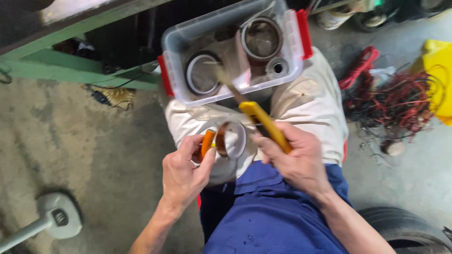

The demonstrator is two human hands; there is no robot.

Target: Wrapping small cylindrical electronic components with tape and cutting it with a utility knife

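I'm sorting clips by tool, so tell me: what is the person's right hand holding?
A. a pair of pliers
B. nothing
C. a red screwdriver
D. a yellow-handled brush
D: the right hand grips the yellow-handled brush, whose bristle end points toward the clear plastic box on the lap, while the left hand holds an orange-wound ring part.

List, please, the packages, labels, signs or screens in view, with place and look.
Clear plastic box: on the lap, rectangular, red clips, holding tape rolls.
Yellow container: right edge, boxy, partly cut off.
Dark label: on the grey round base, bottom left.
No signs or screens.
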